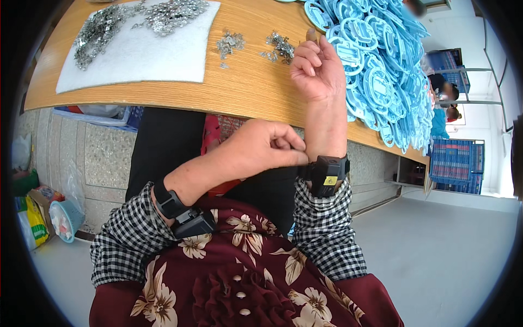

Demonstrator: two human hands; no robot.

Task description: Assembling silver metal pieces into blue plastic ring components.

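Note:
My left hand [267, 146] reaches across my body to the inner side of my right wrist. Its fingers are curled, with thumb and forefinger close together beside the black wrist device [328, 173]; anything between them is too small to make out. My right hand [320, 68] is raised palm up over the table edge, fingers loosely bent and apart, holding nothing visible. Just left of it lie two small heaps of metal clips, a darker heap [280, 46] and a lighter one [231, 43]. Beside its fingers rises a large pile of light-blue oval plastic pieces [376, 82].
On the wooden table [256, 98], a white foam sheet [158, 62] carries bigger heaps of silver metal pieces [101, 38]. Below at left are a blue crate [128, 120] and a light-blue bin [66, 220]. Blue stacked crates [455, 161] and other people appear far right.

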